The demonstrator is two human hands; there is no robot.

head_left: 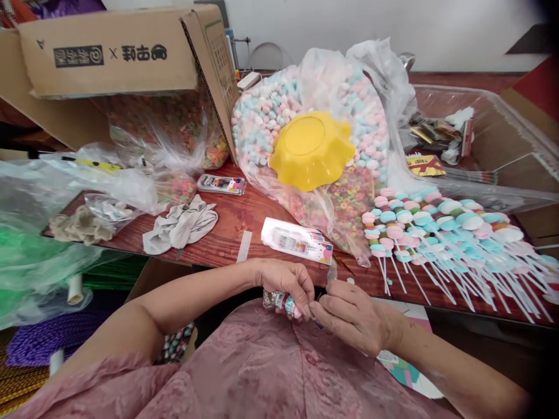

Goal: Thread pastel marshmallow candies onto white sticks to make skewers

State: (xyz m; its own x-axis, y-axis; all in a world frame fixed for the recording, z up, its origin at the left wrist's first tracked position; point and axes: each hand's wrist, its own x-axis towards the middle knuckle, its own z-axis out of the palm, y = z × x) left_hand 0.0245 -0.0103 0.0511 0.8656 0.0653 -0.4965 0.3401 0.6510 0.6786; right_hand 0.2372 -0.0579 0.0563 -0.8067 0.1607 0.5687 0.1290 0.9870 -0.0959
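Nearer the person than the yellow bowl (313, 148), just off the edge of the red-brown wooden table (229, 215), the left hand (286, 282) pinches a wrapped candy bundle (279, 301); the right hand (360, 317) bends beside it (its grip cannot be told). Left of the bowl stands a cardboard box (122, 55); right, candy sticks (437, 227); behind, a pale wall (314, 26).

Ahead and to the left of the left hand (288, 284), there is room over the table (236, 214) between the cloth (183, 228) and white pack (294, 241), but the box (131, 75) and candy bag (257, 116) block the back and lollipops (471, 221) crowd the right.
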